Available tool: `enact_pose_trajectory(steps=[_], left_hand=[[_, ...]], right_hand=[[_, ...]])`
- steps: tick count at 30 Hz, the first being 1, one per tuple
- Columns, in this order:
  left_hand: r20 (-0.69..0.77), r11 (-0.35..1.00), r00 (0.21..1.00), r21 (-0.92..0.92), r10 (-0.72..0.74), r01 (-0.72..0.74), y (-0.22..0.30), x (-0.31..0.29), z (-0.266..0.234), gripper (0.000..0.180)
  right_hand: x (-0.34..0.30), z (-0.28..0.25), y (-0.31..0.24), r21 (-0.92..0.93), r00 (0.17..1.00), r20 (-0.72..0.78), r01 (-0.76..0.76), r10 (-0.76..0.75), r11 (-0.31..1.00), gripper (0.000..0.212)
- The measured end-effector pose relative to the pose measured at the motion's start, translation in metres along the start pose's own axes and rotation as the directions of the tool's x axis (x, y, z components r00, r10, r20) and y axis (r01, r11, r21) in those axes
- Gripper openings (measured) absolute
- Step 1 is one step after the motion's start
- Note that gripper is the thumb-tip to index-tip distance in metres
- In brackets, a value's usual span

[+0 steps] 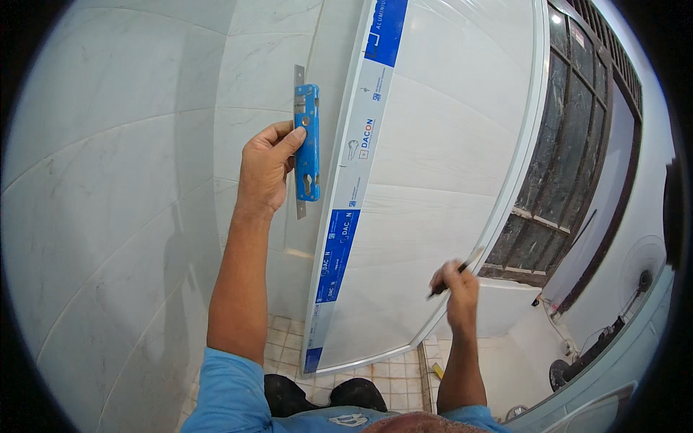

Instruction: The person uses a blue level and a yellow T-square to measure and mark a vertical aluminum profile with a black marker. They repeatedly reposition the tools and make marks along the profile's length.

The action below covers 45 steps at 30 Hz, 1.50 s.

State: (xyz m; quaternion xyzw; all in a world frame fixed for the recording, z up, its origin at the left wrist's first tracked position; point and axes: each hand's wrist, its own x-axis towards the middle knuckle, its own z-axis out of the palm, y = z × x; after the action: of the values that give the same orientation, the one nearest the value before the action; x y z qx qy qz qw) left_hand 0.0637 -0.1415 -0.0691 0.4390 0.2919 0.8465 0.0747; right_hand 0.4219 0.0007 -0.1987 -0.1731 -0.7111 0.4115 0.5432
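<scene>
Blue lock case (pixel 309 157) held upright near a white door (pixel 426 238)
Lettering repeats along the door's blue-and-silver edge film (pixel 351 182); the left hand (pixel 268 166) pinches the lock case between thumb and fingers, the right hand (pixel 458 285) grips a slim dark tool (pixel 437 290) (rather blurred).

Pale, faintly veined tiles cover the wall (pixel 108 195) on the left, with a soft shadow across them. Small cream tiles make up the floor (pixel 284 338). On the right, a dark-framed window (pixel 557 137) has smeared panes, one catching a bright glint, near a white wall (pixel 655 137) and a fan (pixel 644 280).
</scene>
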Motion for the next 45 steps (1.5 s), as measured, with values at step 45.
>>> enact_pose_trajectory(steps=[45], left_hand=[[0.076, 0.890, 0.949, -0.330, -0.306, 0.314, -0.045, -0.041, -0.014, 0.037]], right_hand=[[-0.441, -0.141, 0.399, -0.959, 0.177, 0.190, -0.176, 0.966, 0.220, 0.039]])
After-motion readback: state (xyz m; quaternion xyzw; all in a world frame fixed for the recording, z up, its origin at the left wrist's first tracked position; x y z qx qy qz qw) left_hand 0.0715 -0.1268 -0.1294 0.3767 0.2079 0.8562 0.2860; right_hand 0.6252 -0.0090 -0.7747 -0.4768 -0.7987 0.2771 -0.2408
